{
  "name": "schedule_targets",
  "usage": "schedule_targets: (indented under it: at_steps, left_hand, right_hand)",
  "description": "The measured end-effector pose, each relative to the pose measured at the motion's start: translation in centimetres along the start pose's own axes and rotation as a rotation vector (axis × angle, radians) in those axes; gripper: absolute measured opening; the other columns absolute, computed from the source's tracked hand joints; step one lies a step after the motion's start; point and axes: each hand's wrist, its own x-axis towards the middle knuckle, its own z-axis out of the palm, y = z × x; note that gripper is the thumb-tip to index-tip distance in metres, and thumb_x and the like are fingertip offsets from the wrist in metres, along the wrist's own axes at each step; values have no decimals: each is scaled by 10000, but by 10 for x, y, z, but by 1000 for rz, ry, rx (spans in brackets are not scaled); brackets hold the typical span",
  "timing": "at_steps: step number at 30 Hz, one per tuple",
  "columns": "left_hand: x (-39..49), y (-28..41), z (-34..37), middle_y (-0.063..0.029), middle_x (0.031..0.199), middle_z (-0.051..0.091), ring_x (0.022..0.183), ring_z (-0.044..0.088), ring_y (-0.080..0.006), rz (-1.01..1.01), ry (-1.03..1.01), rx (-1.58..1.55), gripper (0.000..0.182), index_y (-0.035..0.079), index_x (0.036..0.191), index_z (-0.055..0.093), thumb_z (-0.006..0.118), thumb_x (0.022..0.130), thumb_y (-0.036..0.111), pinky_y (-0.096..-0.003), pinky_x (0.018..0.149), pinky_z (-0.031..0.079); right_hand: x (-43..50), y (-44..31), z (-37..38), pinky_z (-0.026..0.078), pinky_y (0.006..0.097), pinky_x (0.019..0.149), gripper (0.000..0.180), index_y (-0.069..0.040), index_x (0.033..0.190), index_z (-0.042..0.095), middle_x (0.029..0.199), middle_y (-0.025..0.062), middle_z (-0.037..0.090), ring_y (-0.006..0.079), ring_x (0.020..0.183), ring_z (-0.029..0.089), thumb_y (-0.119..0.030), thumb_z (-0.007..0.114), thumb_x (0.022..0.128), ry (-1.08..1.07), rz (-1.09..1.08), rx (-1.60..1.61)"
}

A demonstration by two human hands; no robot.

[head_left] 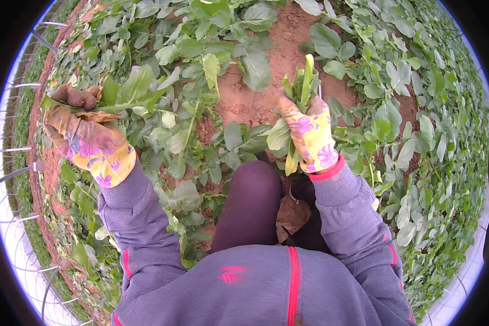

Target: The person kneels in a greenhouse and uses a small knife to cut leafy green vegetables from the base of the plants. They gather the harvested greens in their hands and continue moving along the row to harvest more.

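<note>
Both hands wear yellow cloth gloves printed with pink and purple flowers. My left hand, soiled brown at the fingers, holds a green leaf stalk and dry brown leaf matter. Several brownish-purple, rounded pieces, perhaps glove fingertips or roots, show at its far side. My right hand is closed around a bunch of cut green leaf stalks pointing up, with leaves hanging below its thumb side. A thin metallic edge shows beside the stalks; the tool it belongs to is hidden.
Leafy green plants grow low all around, with reddish-brown bare soil between the rows. My bent knee is at the centre, a dark shoe beside it. Curved metal hoops and pale sheeting line the left edge.
</note>
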Motion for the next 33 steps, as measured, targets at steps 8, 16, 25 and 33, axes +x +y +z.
schedule_targets:
  at_steps: [8, 16, 25, 33]
  left_hand:
    - [-107, -8, 82, -36, 781, 507, 676, 477, -155, -514, -192, -132, 393, -1, 1099, 548, 516, 963, 367, -353, 714, 485]
    - [-108, -19, 106, -21, 819, 457, 710, 464, -169, -699, -144, -340, 350, 33, 1110, 490, 462, 997, 363, -384, 789, 479]
    - [-112, -29, 90, -127, 1236, 526, 1084, 562, -243, -404, -342, -9, 462, 90, 1397, 372, 524, 963, 128, -353, 840, 530]
    - [-113, -8, 74, -40, 1384, 477, 1254, 462, -266, 977, -1263, 1020, 584, 201, 1286, 514, 625, 732, 49, -544, 1089, 277]
  right_hand:
    - [4, 19, 2, 504, 314, 787, 351, -40, 1204, 574, 1046, 53, 666, 144, 904, 624, -148, 672, 884, -226, -276, -282]
    - [6, 18, -4, 466, 460, 860, 594, 34, 1224, 504, 1036, 268, 620, 412, 1012, 585, -341, 671, 795, -393, -342, -411]
    - [-2, 10, -6, 475, 479, 809, 465, 25, 1134, 531, 967, 249, 642, 414, 955, 607, -293, 648, 816, -422, -179, -798]
    - [2, 8, -17, 499, 467, 766, 366, -6, 1062, 593, 931, 224, 655, 401, 897, 627, -276, 628, 818, -437, -175, -864]
